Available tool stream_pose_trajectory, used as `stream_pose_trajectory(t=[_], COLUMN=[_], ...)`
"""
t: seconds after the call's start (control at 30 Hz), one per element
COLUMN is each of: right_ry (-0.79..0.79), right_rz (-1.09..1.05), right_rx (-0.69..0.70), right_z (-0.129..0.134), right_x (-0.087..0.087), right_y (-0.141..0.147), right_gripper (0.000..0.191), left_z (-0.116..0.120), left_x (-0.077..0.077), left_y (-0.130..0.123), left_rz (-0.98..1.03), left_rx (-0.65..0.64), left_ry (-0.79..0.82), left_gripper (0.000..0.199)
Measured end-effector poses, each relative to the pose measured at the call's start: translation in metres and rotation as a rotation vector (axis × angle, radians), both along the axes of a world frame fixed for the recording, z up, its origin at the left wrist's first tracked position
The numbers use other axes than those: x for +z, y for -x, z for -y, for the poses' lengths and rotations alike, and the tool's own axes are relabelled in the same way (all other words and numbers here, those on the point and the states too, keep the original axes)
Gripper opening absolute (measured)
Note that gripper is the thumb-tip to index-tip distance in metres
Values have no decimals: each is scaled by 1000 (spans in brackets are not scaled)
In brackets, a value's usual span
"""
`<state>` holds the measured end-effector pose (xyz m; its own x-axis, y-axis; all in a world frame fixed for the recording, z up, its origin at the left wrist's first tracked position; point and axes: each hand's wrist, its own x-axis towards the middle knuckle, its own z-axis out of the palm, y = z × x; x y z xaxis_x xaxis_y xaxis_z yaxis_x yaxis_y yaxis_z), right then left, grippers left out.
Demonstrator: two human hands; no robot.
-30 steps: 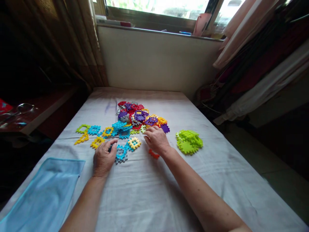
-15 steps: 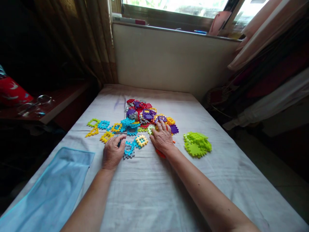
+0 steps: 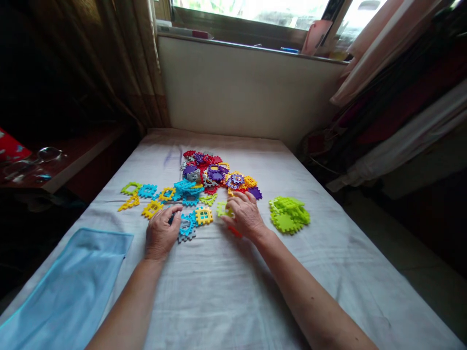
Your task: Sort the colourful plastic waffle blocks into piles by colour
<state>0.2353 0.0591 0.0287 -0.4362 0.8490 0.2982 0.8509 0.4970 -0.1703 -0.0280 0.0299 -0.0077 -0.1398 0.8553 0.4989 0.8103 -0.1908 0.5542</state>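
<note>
Nearer than the mixed pile (image 3: 208, 170), the right hand (image 3: 245, 215) is resting half-open over a pale green piece (image 3: 222, 212), its hold unclear; the left hand (image 3: 162, 232), nearer and leftward of the pile, is lying loosely curled, contents indiscernible. Green pieces (image 3: 288, 218) are already sitting grouped right of the pile, whose many colours are lying ungrouped

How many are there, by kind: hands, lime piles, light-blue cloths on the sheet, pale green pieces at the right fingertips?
Left hand and right hand: 2
Lime pile: 1
Light-blue cloth: 1
Pale green piece: 1
Total: 5
</note>
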Motion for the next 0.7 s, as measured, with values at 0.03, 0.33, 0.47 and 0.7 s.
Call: stream_pose_trajectory(t=[0.03, 0.33, 0.47, 0.7], right_ry=[-40, -168, -128, -125], right_rz=[-23, -4, 44, 2], right_rx=[-55, -665, -742, -507], right_z=[1, 18, 29, 20], right_x=[2, 2, -2, 17], right_y=[-9, -125, -147, -94], right_gripper=[22, 39, 40, 28], left_z=[0, -1, -1, 0], left_x=[0, 0, 0, 0], left_y=[0, 1, 1, 0], left_rz=[-3, 6, 14, 23], left_rx=[1, -2, -8, -9], left_ry=[1, -2, -5, 0], left_gripper=[29, 31, 31, 29])
